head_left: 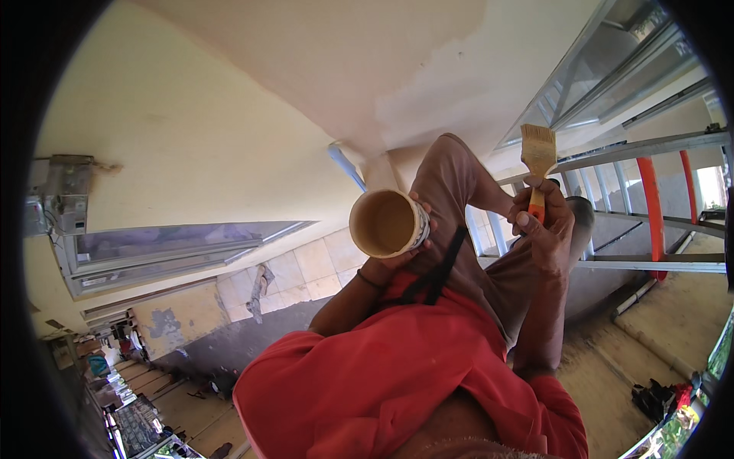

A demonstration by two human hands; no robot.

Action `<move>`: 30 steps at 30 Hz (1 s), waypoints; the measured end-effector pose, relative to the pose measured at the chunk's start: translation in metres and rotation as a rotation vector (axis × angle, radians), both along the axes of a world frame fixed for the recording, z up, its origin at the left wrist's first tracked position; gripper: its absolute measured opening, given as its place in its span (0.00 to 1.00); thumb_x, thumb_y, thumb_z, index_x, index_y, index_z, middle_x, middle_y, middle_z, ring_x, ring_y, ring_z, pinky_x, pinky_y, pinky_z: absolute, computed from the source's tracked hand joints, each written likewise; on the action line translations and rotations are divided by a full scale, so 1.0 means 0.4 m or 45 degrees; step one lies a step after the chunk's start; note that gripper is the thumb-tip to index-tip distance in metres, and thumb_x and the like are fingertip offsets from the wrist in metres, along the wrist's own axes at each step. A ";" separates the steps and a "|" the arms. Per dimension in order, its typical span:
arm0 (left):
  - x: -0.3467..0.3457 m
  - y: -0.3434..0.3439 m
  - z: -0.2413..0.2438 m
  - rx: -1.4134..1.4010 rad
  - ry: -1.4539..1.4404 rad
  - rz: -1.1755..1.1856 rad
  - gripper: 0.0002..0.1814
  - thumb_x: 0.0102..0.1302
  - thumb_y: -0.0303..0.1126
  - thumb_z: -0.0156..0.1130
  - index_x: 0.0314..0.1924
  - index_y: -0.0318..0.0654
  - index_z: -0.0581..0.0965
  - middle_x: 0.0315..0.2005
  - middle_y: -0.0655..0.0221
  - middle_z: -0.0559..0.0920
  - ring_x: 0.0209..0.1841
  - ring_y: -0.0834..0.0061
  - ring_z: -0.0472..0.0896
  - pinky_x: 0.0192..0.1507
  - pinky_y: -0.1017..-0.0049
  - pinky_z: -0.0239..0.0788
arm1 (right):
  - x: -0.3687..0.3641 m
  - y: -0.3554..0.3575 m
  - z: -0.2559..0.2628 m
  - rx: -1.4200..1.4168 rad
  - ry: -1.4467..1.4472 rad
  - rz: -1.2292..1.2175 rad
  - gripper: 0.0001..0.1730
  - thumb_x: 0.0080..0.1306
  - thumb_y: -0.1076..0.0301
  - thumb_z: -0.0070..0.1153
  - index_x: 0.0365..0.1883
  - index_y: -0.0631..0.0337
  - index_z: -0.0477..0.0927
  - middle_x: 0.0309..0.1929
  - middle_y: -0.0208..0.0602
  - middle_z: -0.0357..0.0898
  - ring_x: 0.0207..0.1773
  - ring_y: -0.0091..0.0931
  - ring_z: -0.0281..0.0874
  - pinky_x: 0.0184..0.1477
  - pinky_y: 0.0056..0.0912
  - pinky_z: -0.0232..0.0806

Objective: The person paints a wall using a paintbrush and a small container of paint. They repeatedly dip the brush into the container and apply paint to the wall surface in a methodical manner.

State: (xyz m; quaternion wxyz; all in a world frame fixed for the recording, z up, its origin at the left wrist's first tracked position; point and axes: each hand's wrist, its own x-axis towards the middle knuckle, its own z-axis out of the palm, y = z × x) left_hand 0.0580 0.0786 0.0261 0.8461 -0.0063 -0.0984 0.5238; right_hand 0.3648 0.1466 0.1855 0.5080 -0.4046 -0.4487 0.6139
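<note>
My left hand is wrapped around a round tub held before my torso; its open mouth shows a tan liquid or coating inside. In my right hand is a flat paintbrush with a wooden handle and an orange-red end. The bristles point up and away from the tub, and brush and tub are apart. Both hands are above my bent legs, in brown trousers.
A metal ladder with orange-red parts stands at the right. Ahead is a wall with patchy paint, a blue pipe, windows and an electrical box. A rag lies on a tiled surface at the left.
</note>
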 end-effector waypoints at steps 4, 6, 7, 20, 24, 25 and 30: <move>0.004 -0.001 0.012 0.019 0.041 0.022 0.43 0.79 0.61 0.60 0.83 0.44 0.64 0.77 0.49 0.66 0.76 0.37 0.69 0.67 0.37 0.75 | 0.012 0.014 -0.007 0.277 0.070 0.087 0.46 0.60 0.70 0.84 0.74 0.68 0.72 0.52 0.41 0.84 0.46 0.29 0.89 0.48 0.31 0.85; 0.006 -0.002 0.011 0.002 0.051 0.035 0.45 0.79 0.62 0.60 0.83 0.43 0.62 0.78 0.47 0.66 0.76 0.35 0.69 0.67 0.36 0.75 | 0.007 0.015 0.003 0.265 0.003 0.028 0.45 0.64 0.70 0.82 0.75 0.68 0.71 0.53 0.41 0.84 0.48 0.30 0.90 0.51 0.34 0.85; 0.006 -0.001 0.008 0.000 0.054 0.034 0.45 0.79 0.62 0.61 0.83 0.43 0.61 0.78 0.47 0.66 0.76 0.35 0.69 0.67 0.36 0.76 | 0.004 0.016 0.010 0.238 -0.057 -0.010 0.43 0.66 0.70 0.80 0.75 0.68 0.70 0.53 0.41 0.85 0.49 0.30 0.91 0.52 0.35 0.85; 0.025 0.038 -0.079 -0.158 0.169 0.242 0.43 0.80 0.64 0.53 0.82 0.44 0.66 0.81 0.54 0.67 0.82 0.42 0.65 0.75 0.36 0.69 | 0.058 0.055 -0.001 0.092 -0.656 -0.492 0.27 0.86 0.48 0.57 0.61 0.67 0.89 0.35 0.24 0.81 0.39 0.14 0.71 0.42 0.20 0.62; 0.041 0.048 -0.075 -0.174 0.231 0.253 0.41 0.82 0.63 0.47 0.81 0.42 0.69 0.80 0.55 0.70 0.83 0.47 0.66 0.79 0.38 0.64 | 0.061 0.051 0.021 0.048 -0.375 -0.776 0.26 0.84 0.48 0.61 0.55 0.66 0.90 0.37 0.35 0.90 0.35 0.20 0.82 0.39 0.22 0.71; 0.041 0.052 -0.075 -0.163 0.206 0.237 0.41 0.82 0.63 0.48 0.81 0.42 0.69 0.80 0.55 0.70 0.83 0.47 0.66 0.80 0.38 0.63 | 0.067 0.050 0.034 0.039 -0.276 -0.751 0.25 0.84 0.49 0.61 0.55 0.67 0.90 0.38 0.37 0.90 0.34 0.21 0.83 0.38 0.23 0.72; 0.045 0.072 -0.043 -0.067 0.186 0.191 0.40 0.82 0.62 0.48 0.81 0.42 0.69 0.81 0.56 0.70 0.83 0.48 0.66 0.81 0.40 0.61 | 0.049 0.011 0.116 0.181 0.070 -0.594 0.16 0.76 0.66 0.71 0.51 0.72 0.88 0.41 0.47 0.92 0.36 0.30 0.90 0.42 0.31 0.81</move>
